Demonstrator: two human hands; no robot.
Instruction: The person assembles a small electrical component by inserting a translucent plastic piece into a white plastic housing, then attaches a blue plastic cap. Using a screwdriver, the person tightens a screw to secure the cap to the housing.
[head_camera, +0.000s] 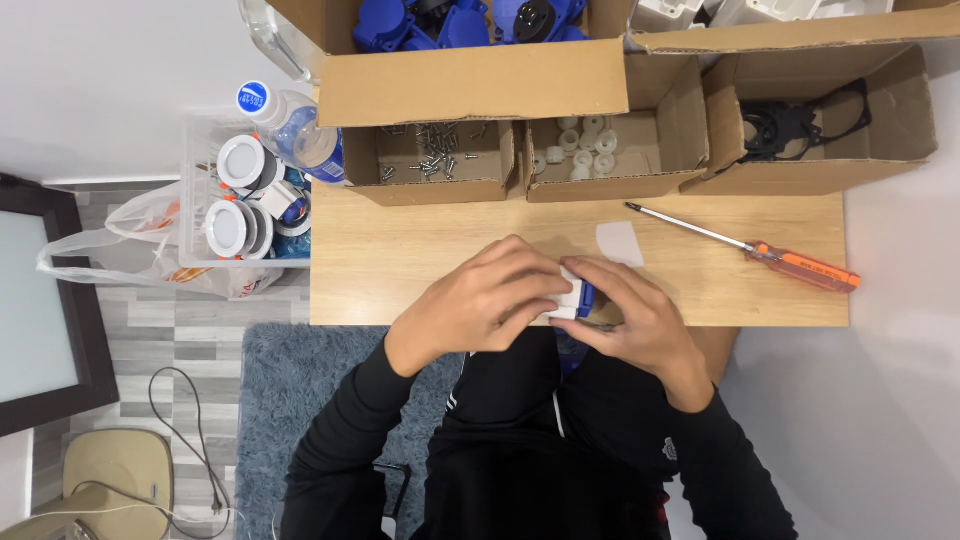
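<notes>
Left hand (480, 300): closed over the white-and-blue part (575, 297), covering its top.
Right hand (635, 318): gripping its 3 o'clock side.
Part: at the bench (400, 260) near edge; probably light, stiff plastic, best held by its sides.
Screwdriver (745, 245): 2 o'clock, untouched.

A wooden table (400, 260) carries an orange-handled screwdriver (770, 250) at the right and a small white sheet (620, 242) near the middle. Along its far edge stand cardboard boxes of screws (432, 150), white caps (582, 145), black gaskets (790, 125) and blue parts (470, 20). A water bottle (290, 125) lies far left.
</notes>
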